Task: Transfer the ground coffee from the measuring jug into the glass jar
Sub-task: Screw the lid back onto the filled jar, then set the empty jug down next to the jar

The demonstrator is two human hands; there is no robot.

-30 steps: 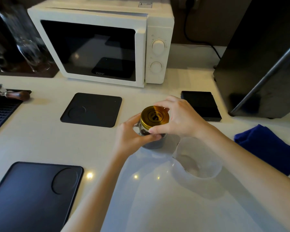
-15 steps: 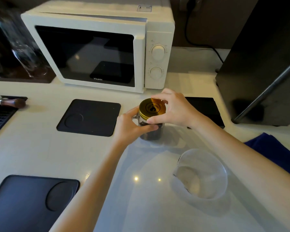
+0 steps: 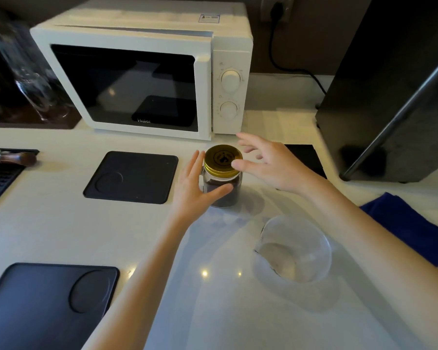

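A small glass jar point(image 3: 225, 193) with dark ground coffee inside stands upright on the white counter, capped by a gold lid point(image 3: 222, 160). My left hand point(image 3: 196, 188) lies open against the jar's left side, thumb across its front, fingers spread. My right hand point(image 3: 268, 164) hovers just right of the lid with fingers apart, holding nothing. The clear plastic measuring jug point(image 3: 295, 250) stands near right of the jar, looking empty apart from faint residue.
A white microwave point(image 3: 142, 72) stands behind the jar. Black mats point(image 3: 132, 176) point(image 3: 43, 301) lie to the left, a dark scale point(image 3: 304, 157) behind my right hand, a blue cloth point(image 3: 410, 223) at right, and a black appliance point(image 3: 395, 84) at far right.
Both hands have loosened: the right hand lifted off the gold lid and spread open, and the left hand's fingers opened from around the jar. The jar now stands on the counter farther back.
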